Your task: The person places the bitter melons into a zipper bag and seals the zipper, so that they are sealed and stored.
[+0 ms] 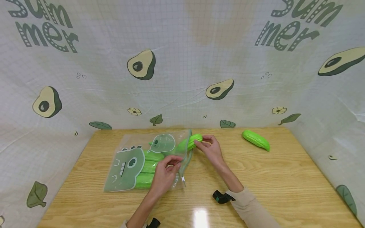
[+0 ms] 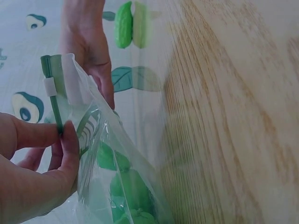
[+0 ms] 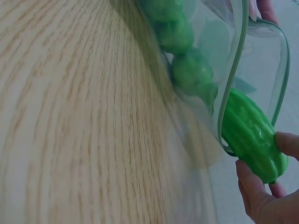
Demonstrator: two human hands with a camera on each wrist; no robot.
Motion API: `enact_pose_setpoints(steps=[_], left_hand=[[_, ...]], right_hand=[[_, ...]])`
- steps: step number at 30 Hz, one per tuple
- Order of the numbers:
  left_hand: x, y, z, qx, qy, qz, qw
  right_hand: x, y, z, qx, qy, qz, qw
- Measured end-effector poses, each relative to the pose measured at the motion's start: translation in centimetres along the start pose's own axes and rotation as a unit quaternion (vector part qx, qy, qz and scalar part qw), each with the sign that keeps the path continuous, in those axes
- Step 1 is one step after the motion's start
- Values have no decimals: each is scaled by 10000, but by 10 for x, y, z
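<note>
A clear zip bag (image 1: pixel 129 171) with a green cartoon face lies on the table, its mouth toward the right. Several bright green bitter melons (image 1: pixel 148 167) show through it. My left hand (image 1: pixel 164 175) pinches the near edge of the bag's mouth between thumb and fingertips, beside the white slider (image 2: pixel 49 87). At the mouth's far side, my right hand (image 1: pixel 212 152) holds another bitter melon (image 3: pixel 254 135) by its outer end. The other end of that ridged melon is inside the bag, between the two green zip strips.
One more bitter melon (image 1: pixel 256 140) lies alone at the back right of the wooden table (image 1: pixel 285 190). A pale cloth (image 1: pixel 182 63) printed with avocados and leaves hangs behind the table and along its sides.
</note>
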State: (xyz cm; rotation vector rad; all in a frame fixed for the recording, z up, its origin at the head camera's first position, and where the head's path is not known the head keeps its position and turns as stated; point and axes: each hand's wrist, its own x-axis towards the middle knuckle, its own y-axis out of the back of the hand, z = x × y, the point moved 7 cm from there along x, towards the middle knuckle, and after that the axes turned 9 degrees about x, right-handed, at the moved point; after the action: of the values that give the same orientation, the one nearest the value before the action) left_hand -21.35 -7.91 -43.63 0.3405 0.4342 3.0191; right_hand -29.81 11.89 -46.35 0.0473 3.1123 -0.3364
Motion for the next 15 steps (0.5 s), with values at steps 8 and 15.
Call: enact_pose_setpoints(steps=[8,15], left_hand=[[-1,1,0,-65,77,38,9999],[0,0,-1,-72,89,39,9999]], right_hand=[[0,-3,3,94,-68,16,9999],[-2,-6,3,5,2,17,10000]])
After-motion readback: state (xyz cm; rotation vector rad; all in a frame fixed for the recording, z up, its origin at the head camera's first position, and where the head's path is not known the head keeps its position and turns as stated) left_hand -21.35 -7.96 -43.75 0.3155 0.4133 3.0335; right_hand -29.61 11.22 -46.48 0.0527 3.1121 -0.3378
